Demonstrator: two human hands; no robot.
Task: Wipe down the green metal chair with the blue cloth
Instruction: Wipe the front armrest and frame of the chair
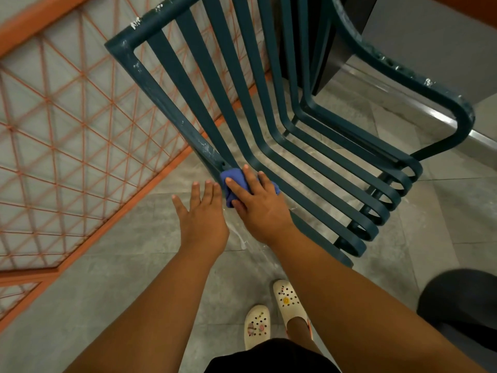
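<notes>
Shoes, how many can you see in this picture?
2, both cream clogs on the grey floor tiles at the bottom centre: one shoe nearer the left, the other shoe slightly ahead beside it, under the right arm. None appear hidden.

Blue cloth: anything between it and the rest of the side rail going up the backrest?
Nothing visible. The right hand presses the blue cloth on the low end of the chair's side rail, which runs bare to the top corner, white specks only. The left hand hovers open beside it, off the rail.

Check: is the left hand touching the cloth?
Cannot tell. In the head view the left hand is spread beside the cloth; its fingertips border the cloth's edge, with no plain gap or contact.
</notes>
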